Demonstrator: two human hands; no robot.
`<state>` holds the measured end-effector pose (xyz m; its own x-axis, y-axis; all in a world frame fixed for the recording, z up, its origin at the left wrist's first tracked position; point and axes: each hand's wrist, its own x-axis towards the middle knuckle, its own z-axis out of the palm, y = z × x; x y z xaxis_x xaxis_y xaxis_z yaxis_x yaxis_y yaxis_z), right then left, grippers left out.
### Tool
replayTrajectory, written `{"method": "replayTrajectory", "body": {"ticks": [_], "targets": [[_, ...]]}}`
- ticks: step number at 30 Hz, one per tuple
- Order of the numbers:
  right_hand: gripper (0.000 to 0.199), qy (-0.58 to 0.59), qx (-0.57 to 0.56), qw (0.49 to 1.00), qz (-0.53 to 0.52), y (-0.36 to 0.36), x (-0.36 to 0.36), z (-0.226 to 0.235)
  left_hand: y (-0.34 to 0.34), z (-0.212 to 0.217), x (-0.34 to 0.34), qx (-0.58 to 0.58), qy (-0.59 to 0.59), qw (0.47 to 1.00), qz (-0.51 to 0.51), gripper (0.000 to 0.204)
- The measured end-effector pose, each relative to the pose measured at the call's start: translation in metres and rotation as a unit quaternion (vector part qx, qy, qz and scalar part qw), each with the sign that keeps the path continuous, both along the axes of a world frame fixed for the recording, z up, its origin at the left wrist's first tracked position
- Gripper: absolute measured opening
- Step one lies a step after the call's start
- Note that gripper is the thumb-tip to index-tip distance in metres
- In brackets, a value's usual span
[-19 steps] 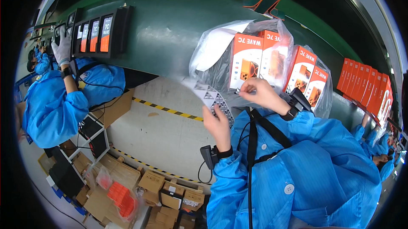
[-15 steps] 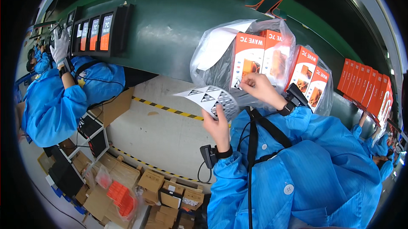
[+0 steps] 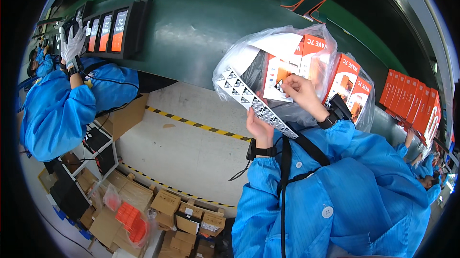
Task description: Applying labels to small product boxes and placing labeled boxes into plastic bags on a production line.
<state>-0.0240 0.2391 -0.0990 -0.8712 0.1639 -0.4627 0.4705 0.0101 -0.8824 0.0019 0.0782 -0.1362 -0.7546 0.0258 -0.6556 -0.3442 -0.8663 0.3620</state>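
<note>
My left hand (image 3: 260, 129) is closed on a long white sheet of black triangular stickers (image 3: 243, 96), its thumb on the printed side. The sheet slants from the plastic bag down to my jacket. My right hand (image 3: 304, 94) is pinched, with a small black triangular sticker (image 3: 279, 86) at its fingertips. It hovers over the lower part of an orange-and-white box (image 3: 274, 69). A second box (image 3: 314, 61) stands against that one, both inside a clear plastic bag (image 3: 235, 53). A loose white flap (image 3: 287, 43) covers part of their tops.
More orange-and-white boxes (image 3: 344, 73) sit in another bag to the right, and a row of them (image 3: 409, 97) farther right. On the green bench (image 3: 201, 28), a black tray (image 3: 139, 23) holds several boxes by a gloved co-worker (image 3: 72, 47). Cartons (image 3: 167, 203) lie below.
The sticker sheet has swung from a curled position to a long diagonal strip. My left hand has shifted right and turned, while my right hand has moved slightly right with the sticker.
</note>
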Motion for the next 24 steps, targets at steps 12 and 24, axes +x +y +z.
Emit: {"method": "replayTrajectory", "body": {"ticks": [12, 24], "targets": [[0.012, 0.049, 0.209, 0.957, 0.195, -0.012, -0.015, 0.010, -0.007, -0.024, -0.007, 0.050, -0.036, 0.998, -0.030, 0.053], [0.013, 0.071, 0.229, 0.944, 0.226, -0.008, -0.017, 0.011, -0.004, -0.023, -0.003, 0.048, -0.029, 0.998, -0.033, 0.053]]}}
